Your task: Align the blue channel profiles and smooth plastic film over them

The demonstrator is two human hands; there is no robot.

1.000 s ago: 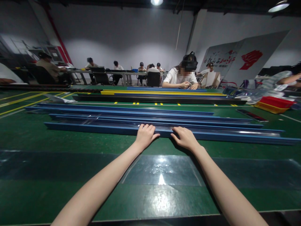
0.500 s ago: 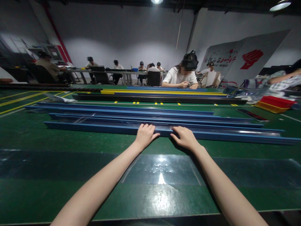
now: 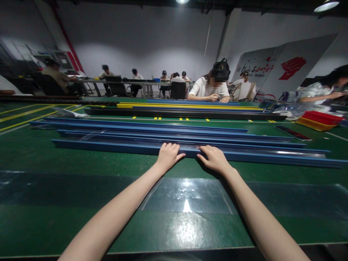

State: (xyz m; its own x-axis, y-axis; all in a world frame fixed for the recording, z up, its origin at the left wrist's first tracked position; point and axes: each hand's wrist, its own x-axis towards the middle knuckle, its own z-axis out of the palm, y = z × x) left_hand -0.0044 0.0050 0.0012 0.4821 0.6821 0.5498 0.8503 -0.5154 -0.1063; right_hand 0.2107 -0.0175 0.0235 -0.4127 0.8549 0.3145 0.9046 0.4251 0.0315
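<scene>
"How do the hands sit?"

"The left hand [image 3: 168,156] and right hand [image 3: 214,158] curl fingers over the upper edge of the nearest blue channel [image 3: 108,146], thumbs set apart from the fingers. I can't tell whether either one pinches it."

"And the channel?"

"Lying lengthwise across the green counter [image 3: 187,233], beyond a clear sheet [image 3: 187,195] and in front of more blue channels [image 3: 152,125]."

"Any writing?"

"Past the red tray [image 3: 320,118], a banner [image 3: 261,69] carries red and dark characters beside a red fist [image 3: 293,67]; they're too blurred to read."
</scene>
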